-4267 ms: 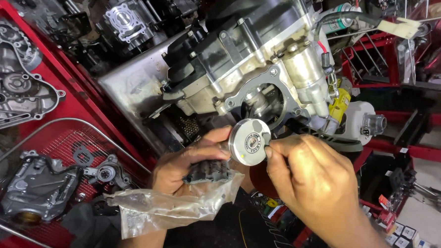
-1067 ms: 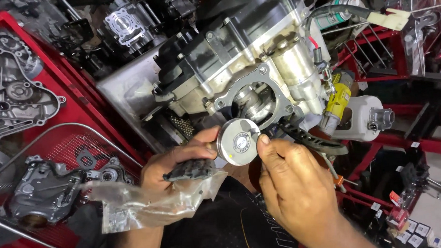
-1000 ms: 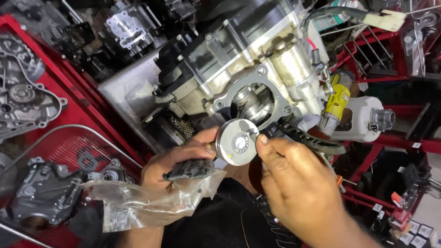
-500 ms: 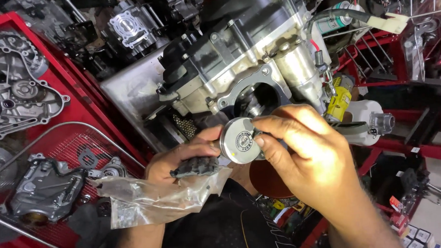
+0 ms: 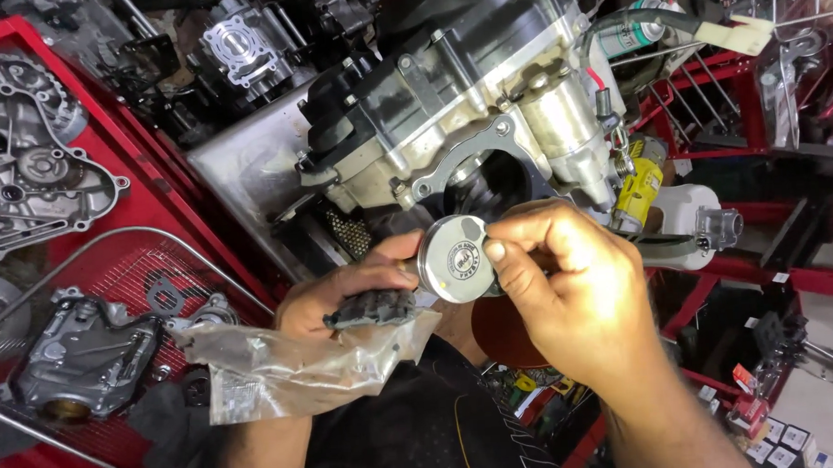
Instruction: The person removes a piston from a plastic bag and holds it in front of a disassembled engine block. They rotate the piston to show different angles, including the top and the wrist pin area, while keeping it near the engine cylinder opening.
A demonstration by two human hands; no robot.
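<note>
A round silver piston (image 5: 455,258) is held in front of the open bore (image 5: 491,186) of a grey engine block (image 5: 448,102). My right hand (image 5: 579,302) grips the piston from the right, thumb on its flat crown. My left hand (image 5: 340,298) touches the piston's left edge with its fingertips and also holds a dark gasket-like part (image 5: 368,308) and a crumpled clear plastic bag (image 5: 301,365).
A red tray (image 5: 106,210) at the left carries engine covers (image 5: 30,176), a grey housing (image 5: 85,356) and small parts. A yellow fitting and white reservoir (image 5: 692,227) sit right of the engine. Red shelving (image 5: 738,98) and small boxes (image 5: 781,443) fill the right side.
My right hand has closed over the piston from the right, its thumb now on the crown. The piston has shifted slightly. My left hand keeps the bag and dark part.
</note>
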